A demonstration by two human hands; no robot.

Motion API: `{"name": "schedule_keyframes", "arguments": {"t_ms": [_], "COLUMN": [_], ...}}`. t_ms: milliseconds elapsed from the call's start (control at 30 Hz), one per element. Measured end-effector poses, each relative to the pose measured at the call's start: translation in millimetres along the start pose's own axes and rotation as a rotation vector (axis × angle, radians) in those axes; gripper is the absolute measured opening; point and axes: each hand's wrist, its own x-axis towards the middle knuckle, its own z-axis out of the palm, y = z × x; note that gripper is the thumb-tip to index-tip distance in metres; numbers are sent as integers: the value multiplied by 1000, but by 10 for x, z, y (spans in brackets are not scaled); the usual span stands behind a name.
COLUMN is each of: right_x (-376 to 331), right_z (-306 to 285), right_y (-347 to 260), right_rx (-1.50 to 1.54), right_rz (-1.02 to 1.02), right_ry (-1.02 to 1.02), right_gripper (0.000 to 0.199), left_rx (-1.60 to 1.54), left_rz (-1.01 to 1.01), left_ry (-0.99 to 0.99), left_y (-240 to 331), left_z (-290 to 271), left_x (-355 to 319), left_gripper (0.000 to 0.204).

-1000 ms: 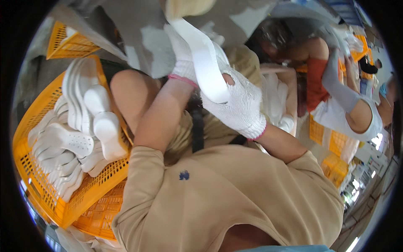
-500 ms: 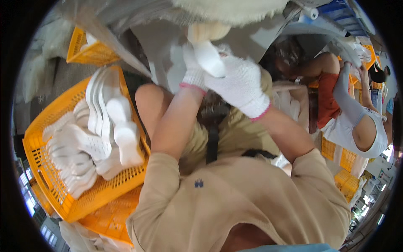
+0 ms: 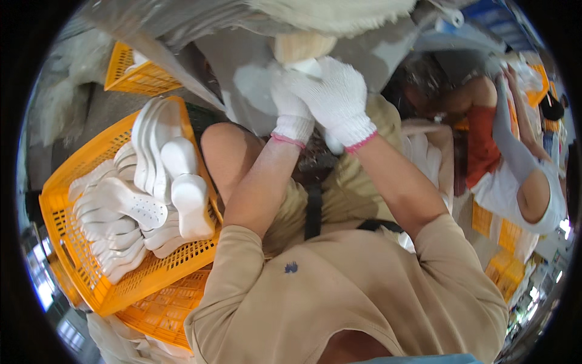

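Both my hands wear white knit gloves with pink cuffs and are closed together at the upper middle. Between them they grip a white shoe sole point(image 3: 308, 68), of which only one end shows. That end is right at the edge of a beige wheel-like part point(image 3: 303, 47) of a machine; whether they touch I cannot tell. My right hand point(image 3: 339, 97) lies over the sole, fingers curled round it. My left hand point(image 3: 292, 100) is beside and partly beneath it, some of its fingers hidden.
Left of me a yellow crate point(image 3: 109, 303) holds several white soles point(image 3: 193, 206), stacked and loose. Another yellow crate point(image 3: 145, 76) stands farther off. Dusty grey sheeting point(image 3: 212, 54) surrounds the machine. A co-worker in a white top point(image 3: 539, 194) sits to the right. White pieces point(image 3: 424, 158) lie by my right knee.
The sole has turned and moved up toward the beige part, so less of it shows. My right hand has moved up and closed over it, nearer my left.
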Motion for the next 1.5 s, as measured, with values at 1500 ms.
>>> {"name": "schedule_keyframes", "arguments": {"t_ms": [1500], "right_x": [-370], "right_z": [-322], "right_y": [515], "right_rx": [505], "right_rz": [235], "right_ry": [-316], "right_gripper": [58], "left_rx": [-322], "left_rz": [-624], "left_ry": [-136], "left_y": [348], "left_z": [331], "left_x": [-725], "left_gripper": [86]}}
